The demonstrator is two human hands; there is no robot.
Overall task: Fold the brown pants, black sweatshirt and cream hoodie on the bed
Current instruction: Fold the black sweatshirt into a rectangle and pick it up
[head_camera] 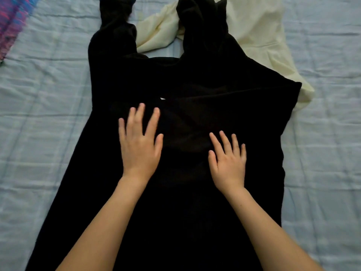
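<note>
The black sweatshirt (195, 85) lies spread flat down the middle of the bed, its two sleeves reaching toward the far edge. My left hand (139, 141) presses flat on its middle with fingers straight and spread. My right hand (228, 159) lies flat beside it, a little nearer to me, fingers also spread. The cream hoodie (259, 34) sits crumpled at the back right, partly under the sweatshirt's right sleeve and shoulder. The brown pants are not in sight.
A pale blue checked sheet (45, 114) covers the bed on both sides of the sweatshirt. A pink, purple and blue patterned cloth (11, 22) lies at the far left corner.
</note>
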